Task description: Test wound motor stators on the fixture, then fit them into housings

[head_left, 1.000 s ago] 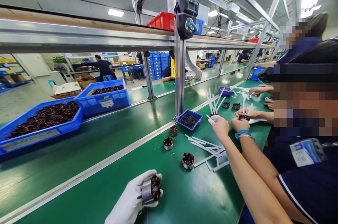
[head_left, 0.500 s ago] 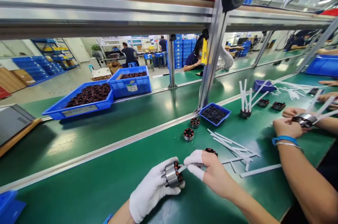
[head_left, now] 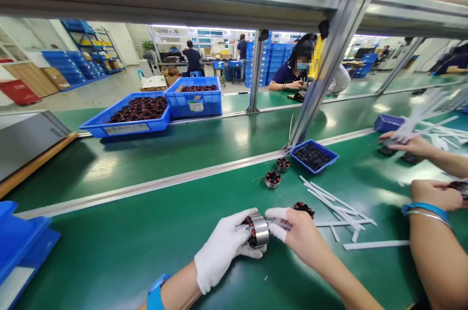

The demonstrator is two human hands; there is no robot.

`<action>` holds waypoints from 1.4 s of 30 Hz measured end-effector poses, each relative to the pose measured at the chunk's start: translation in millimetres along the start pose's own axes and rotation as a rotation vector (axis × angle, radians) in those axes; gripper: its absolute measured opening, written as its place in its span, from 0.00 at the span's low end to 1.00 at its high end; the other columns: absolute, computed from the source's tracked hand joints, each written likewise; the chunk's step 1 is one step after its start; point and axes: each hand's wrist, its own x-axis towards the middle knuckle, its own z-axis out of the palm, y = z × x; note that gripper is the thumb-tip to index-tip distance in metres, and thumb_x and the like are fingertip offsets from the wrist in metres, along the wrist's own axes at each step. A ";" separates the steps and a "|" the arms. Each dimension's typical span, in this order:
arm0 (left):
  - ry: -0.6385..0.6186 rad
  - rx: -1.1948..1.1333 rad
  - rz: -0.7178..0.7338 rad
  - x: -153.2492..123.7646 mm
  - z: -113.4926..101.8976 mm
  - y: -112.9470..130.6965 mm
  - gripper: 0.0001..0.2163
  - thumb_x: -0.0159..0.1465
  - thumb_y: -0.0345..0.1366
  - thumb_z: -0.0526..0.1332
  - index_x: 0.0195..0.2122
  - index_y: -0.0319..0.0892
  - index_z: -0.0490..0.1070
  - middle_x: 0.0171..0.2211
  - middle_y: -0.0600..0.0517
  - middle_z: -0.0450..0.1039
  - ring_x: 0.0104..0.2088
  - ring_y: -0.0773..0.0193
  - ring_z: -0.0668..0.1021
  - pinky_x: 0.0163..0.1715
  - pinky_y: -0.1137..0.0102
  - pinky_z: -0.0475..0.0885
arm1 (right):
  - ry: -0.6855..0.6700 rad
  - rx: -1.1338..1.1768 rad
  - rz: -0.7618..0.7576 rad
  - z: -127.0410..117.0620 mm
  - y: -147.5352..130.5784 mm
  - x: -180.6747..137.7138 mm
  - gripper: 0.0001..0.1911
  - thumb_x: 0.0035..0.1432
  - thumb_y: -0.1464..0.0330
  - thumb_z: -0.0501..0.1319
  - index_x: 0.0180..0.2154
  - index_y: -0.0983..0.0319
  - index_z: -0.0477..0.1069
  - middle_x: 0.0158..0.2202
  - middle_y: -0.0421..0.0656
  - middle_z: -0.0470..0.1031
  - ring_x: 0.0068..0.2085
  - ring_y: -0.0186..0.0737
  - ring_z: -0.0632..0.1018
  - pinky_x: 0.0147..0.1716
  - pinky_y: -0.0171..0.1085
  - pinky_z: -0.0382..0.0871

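Observation:
My left hand, in a white glove, is closed around a motor stator with a silver metal ring and red-and-black windings. It holds the stator tilted sideways above the green bench. My right hand wears white covers on thumb and forefinger. Those fingers pinch a thin grey tool, its tip at the stator's right side; its exact kind is hard to make out. Just behind the right hand lies a dark wound core. Two more stators, a nearer one and a farther one, stand beyond.
White strips lie right of my hands. A small blue tray holds black pieces near the metal post. Blue bins sit at left and back. A co-worker's forearms are close on the right.
The stator has turned in my left hand, so its metal ring now faces right. My view has shifted. At right, a co-worker's hand now grasps the cluster of white strips.

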 end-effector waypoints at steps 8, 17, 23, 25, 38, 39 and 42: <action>0.003 -0.023 0.017 1.8 -1.2 -2.4 0.25 0.53 0.32 0.60 0.53 0.37 0.60 0.37 0.44 0.72 0.32 0.63 0.76 0.34 0.66 0.72 | 0.083 -0.095 -0.233 2.4 6.7 -0.4 0.08 0.54 0.68 0.56 0.33 0.57 0.75 0.26 0.42 0.69 0.28 0.37 0.70 0.26 0.34 0.65; 0.099 0.005 0.039 4.9 1.9 -11.7 0.28 0.53 0.33 0.60 0.56 0.35 0.57 0.38 0.43 0.74 0.30 0.62 0.78 0.31 0.67 0.74 | 0.212 -0.080 -0.304 11.9 2.4 0.8 0.10 0.48 0.75 0.55 0.24 0.59 0.73 0.24 0.41 0.70 0.26 0.35 0.71 0.24 0.31 0.66; 0.104 0.115 0.123 6.3 -1.5 -16.4 0.23 0.56 0.34 0.56 0.54 0.39 0.61 0.43 0.44 0.73 0.30 0.62 0.77 0.28 0.67 0.75 | 0.206 -0.063 -0.289 13.1 4.7 -2.4 0.12 0.49 0.76 0.55 0.29 0.59 0.76 0.26 0.42 0.72 0.28 0.34 0.72 0.25 0.30 0.67; 0.083 0.147 0.145 5.4 -2.3 -17.6 0.22 0.57 0.35 0.55 0.54 0.41 0.62 0.45 0.45 0.72 0.32 0.60 0.78 0.28 0.67 0.75 | 0.172 -0.050 -0.249 12.9 7.9 -2.7 0.13 0.48 0.76 0.55 0.33 0.60 0.76 0.27 0.42 0.72 0.29 0.35 0.72 0.26 0.31 0.68; 0.156 0.554 0.291 0.1 -6.7 -15.2 0.20 0.51 0.26 0.53 0.44 0.43 0.73 0.40 0.52 0.76 0.41 0.60 0.77 0.45 0.68 0.71 | -0.018 -0.173 -0.541 9.8 11.9 -10.0 0.22 0.54 0.79 0.48 0.50 0.59 0.61 0.30 0.43 0.73 0.29 0.37 0.72 0.26 0.34 0.66; 0.155 0.578 0.295 0.0 -7.0 -14.1 0.20 0.50 0.26 0.53 0.44 0.42 0.73 0.41 0.52 0.76 0.40 0.60 0.77 0.44 0.69 0.71 | -0.013 -0.206 -0.555 10.5 13.4 -10.8 0.23 0.53 0.79 0.47 0.50 0.59 0.60 0.29 0.43 0.72 0.28 0.37 0.71 0.25 0.34 0.66; 0.154 0.637 0.301 -0.9 -6.4 -10.4 0.21 0.49 0.25 0.54 0.44 0.40 0.73 0.40 0.50 0.77 0.40 0.61 0.77 0.44 0.71 0.71 | 0.005 -0.297 -0.586 12.4 15.8 -12.3 0.24 0.52 0.80 0.45 0.51 0.60 0.59 0.27 0.43 0.71 0.27 0.38 0.70 0.23 0.35 0.65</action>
